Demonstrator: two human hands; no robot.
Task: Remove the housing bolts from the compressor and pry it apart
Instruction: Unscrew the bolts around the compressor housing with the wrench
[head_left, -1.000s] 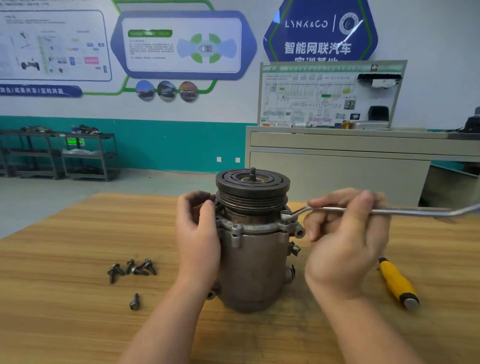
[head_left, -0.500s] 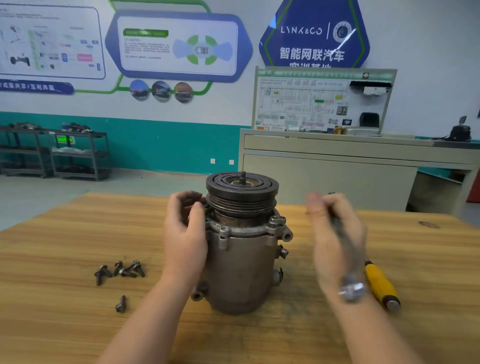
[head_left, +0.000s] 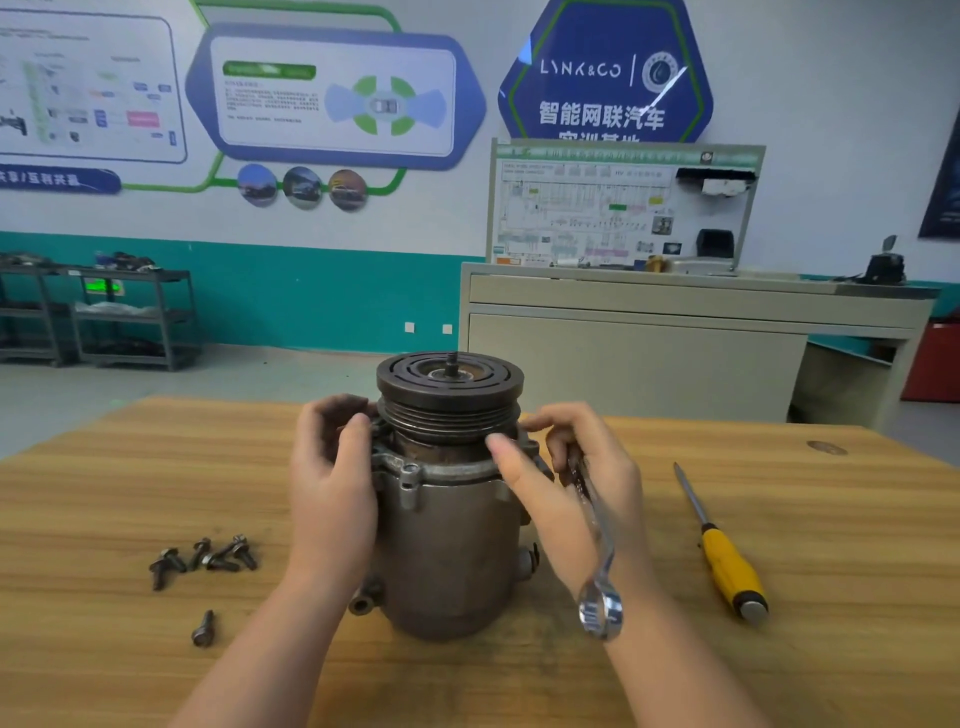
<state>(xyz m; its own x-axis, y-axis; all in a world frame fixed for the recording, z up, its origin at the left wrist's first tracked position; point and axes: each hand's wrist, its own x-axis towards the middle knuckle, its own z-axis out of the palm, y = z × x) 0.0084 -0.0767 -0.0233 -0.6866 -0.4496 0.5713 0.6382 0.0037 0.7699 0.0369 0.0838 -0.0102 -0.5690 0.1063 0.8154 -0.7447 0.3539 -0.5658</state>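
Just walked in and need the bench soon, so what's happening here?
A person is taking apart a grey metal compressor standing upright on the wooden table. The left hand steadies its side; the right hand holds a silver ring spanner while its fingers reach the top flange. Several dark removed bolts lie left, a yellow-handled screwdriver right.

The right hand (head_left: 576, 483) is bringing the wrench (head_left: 595, 545), now off the bolt, back against the compressor (head_left: 447, 519) flange, ring end hanging down
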